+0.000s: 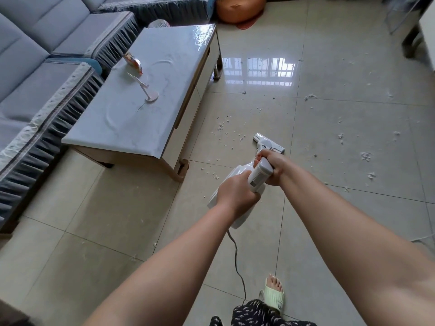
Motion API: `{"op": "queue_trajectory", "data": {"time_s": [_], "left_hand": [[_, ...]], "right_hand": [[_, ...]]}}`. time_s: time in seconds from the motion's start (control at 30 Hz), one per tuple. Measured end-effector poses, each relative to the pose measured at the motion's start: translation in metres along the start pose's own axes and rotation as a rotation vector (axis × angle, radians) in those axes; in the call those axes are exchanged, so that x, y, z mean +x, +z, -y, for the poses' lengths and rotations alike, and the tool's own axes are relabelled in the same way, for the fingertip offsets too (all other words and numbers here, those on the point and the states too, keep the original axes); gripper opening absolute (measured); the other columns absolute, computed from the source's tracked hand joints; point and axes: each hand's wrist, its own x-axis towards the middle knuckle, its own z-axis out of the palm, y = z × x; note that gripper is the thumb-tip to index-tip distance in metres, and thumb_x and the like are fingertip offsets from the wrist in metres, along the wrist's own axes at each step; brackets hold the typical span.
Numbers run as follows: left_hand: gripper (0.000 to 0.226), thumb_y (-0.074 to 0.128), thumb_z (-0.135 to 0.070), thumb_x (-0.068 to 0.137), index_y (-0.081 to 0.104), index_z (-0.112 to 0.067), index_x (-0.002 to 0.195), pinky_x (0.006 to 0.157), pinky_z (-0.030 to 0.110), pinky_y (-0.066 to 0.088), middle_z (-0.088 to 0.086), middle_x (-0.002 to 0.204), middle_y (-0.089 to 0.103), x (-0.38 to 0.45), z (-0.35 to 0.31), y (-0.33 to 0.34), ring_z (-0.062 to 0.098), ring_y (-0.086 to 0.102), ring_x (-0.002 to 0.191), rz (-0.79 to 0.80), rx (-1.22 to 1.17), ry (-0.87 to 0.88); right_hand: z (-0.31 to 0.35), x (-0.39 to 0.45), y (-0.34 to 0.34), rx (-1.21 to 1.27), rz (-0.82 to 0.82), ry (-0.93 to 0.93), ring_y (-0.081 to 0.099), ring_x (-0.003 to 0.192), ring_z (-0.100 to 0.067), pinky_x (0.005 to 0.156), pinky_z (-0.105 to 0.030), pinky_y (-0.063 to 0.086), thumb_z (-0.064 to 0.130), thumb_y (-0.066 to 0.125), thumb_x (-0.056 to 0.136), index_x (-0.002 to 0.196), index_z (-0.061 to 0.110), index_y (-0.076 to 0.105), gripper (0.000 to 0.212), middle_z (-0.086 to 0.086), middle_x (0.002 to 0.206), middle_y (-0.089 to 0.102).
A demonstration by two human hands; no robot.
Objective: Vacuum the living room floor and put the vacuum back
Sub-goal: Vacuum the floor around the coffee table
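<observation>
Tiled floor [341, 118] beyond both grips carries scattered debris [366, 156]; left hand [235, 191] and right hand [273, 168] clench vacuum [259, 175], vacuuming step underway, next push head [268, 143] forward.

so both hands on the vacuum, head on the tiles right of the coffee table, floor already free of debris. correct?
Not the last part. The head view shows white debris scattered across the tiles. The rest holds: left hand and right hand hold the vacuum, its head right of the coffee table.
</observation>
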Motion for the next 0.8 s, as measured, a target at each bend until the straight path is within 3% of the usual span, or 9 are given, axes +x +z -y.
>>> {"op": "queue_trajectory", "data": {"time_s": [0.2,0.4,0.67,0.8], "left_hand": [[0.026,0.061,-0.026,0.077,0.056,-0.019,0.101,0.068,0.038,0.05,0.005,0.092,0.066,0.025,-0.014,0.007,0.032,0.058,0.085,0.002,-0.01,0.011],[0.021,0.06,-0.024,0.077,0.054,-0.018,0.096,0.061,0.034,0.042,0.004,0.089,0.064,0.054,-0.033,0.014,0.031,0.056,0.081,0.02,-0.018,0.005],[0.018,0.061,-0.024,0.078,0.052,-0.02,0.093,0.058,0.032,0.032,0.004,0.089,0.063,0.092,-0.051,0.02,0.026,0.049,0.075,0.033,-0.019,0.01],[0.021,0.061,-0.025,0.079,0.055,-0.019,0.098,0.06,0.033,0.038,0.006,0.093,0.065,0.104,-0.049,0.017,0.03,0.056,0.082,0.044,0.008,0.018]], "right_hand": [[0.025,0.011,-0.011,0.004,-0.006,0.001,0.049,0.039,-0.007,0.054,-0.017,0.043,0.006,0.052,0.083,0.061,0.013,0.048,0.023,0.003,0.047,0.05],[0.054,0.028,-0.027,0.007,-0.018,0.004,0.053,0.041,-0.007,0.059,-0.017,0.045,0.008,0.057,0.081,0.066,0.012,0.052,0.017,0.002,0.055,0.054],[0.09,0.043,-0.039,0.02,-0.009,0.016,0.054,0.043,-0.007,0.052,-0.017,0.049,0.011,0.058,0.084,0.071,0.011,0.053,0.015,0.002,0.065,0.054],[0.097,0.043,-0.036,0.091,-0.001,0.029,0.057,0.045,-0.009,0.047,-0.019,0.052,0.013,0.062,0.086,0.075,0.01,0.056,0.013,0.0,0.065,0.057]]}}
